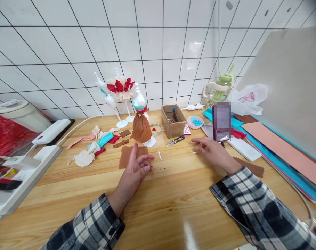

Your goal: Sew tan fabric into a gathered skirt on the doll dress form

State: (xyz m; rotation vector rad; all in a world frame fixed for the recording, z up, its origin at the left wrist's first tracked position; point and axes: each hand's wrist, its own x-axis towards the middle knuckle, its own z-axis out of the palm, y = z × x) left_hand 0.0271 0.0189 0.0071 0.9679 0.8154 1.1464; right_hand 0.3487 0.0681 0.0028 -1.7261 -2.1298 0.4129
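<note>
My left hand (137, 169) hovers open over the table, palm turned inward and fingers apart, holding nothing. Just beyond its fingertips lies a brown paper or fabric square (127, 157). Behind that, a small white dress form (139, 99) wears a gathered brown skirt (141, 128) and a blue and red top. My right hand (212, 152) is open and palm down at the right, its fingers stretched leftward near a tiny white scrap (194, 152). Between the hands and farther back are thread snips (176, 140) and a slim white piece (159, 155).
A cardboard box (173, 121) and a pink bowl (195, 122) stand at the back. Fabric scraps (84, 158) lie left, near a power strip (24, 177). On the right are a propped phone (221, 121), a bottle (221, 88) and coloured sheets (285, 149).
</note>
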